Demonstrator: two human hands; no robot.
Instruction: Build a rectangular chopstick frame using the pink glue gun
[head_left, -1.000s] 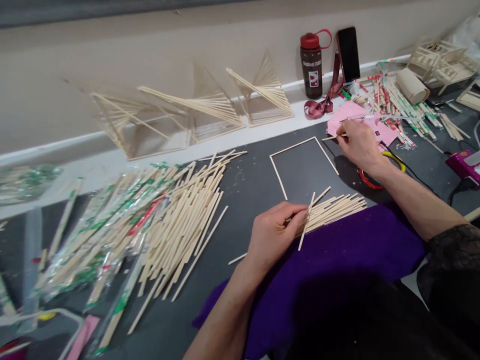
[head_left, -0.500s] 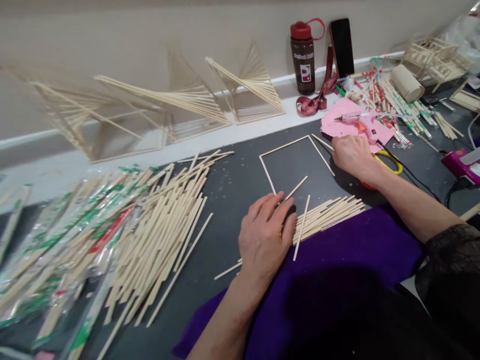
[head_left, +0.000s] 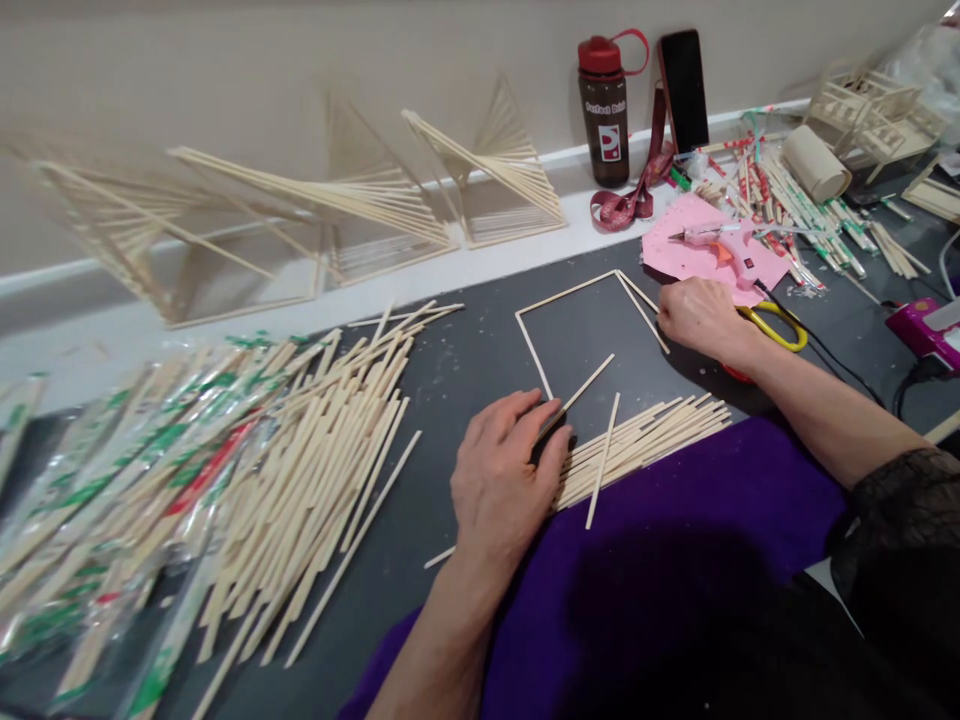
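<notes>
My right hand (head_left: 697, 315) is closed on a wooden chopstick (head_left: 637, 291). The far end of that chopstick meets the top corner of an open frame of chopsticks (head_left: 568, 292) lying on the dark tabletop, beside the frame's right-hand stick (head_left: 645, 316). My left hand (head_left: 506, 460) rests low with fingers apart, close to the lower end of the frame's left stick (head_left: 535, 352). A loose chopstick (head_left: 589, 382) slants out from beneath its fingers. Beside its thumb lies a pile of chopsticks (head_left: 645, 440), with a single chopstick (head_left: 603, 460) across it.
Many loose chopsticks (head_left: 330, 480) and wrapped ones (head_left: 112, 470) cover the left side. Twisted stick structures (head_left: 375, 205) stand against the wall. A pink glue gun (head_left: 724, 245), yellow-handled scissors (head_left: 780, 325), a bottle (head_left: 604, 120) and a phone (head_left: 684, 90) are at the right.
The chopstick in my right hand has swung so its far end meets the frame's top corner. My left hand has slid left and slightly down, uncovering more of the slanted chopstick.
</notes>
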